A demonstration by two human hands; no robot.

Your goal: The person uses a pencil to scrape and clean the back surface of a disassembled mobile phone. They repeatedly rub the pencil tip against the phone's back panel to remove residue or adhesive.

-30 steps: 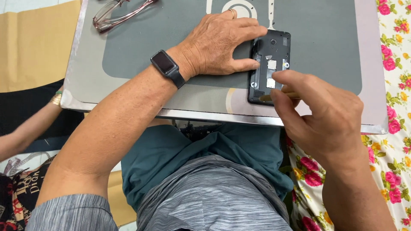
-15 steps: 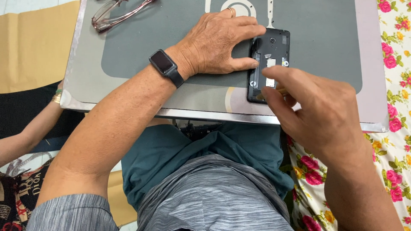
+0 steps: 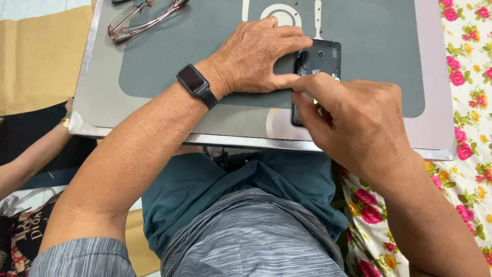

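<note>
1. Head view: the left hand (image 3: 259, 54) lies flat on the grey mat (image 3: 179, 66), fingertips pressing the left edge of the opened black phone (image 3: 320, 61).
2. The right hand (image 3: 353, 120) covers the phone's lower half, thumb and forefinger pinched narrowly; what they pinch cannot be told.
3. Glasses (image 3: 141, 18) lie well apart, top left.

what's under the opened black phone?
The opened black phone lies on a grey mat on the tray. The right hand covers its lower half; contact there unseen.
</note>
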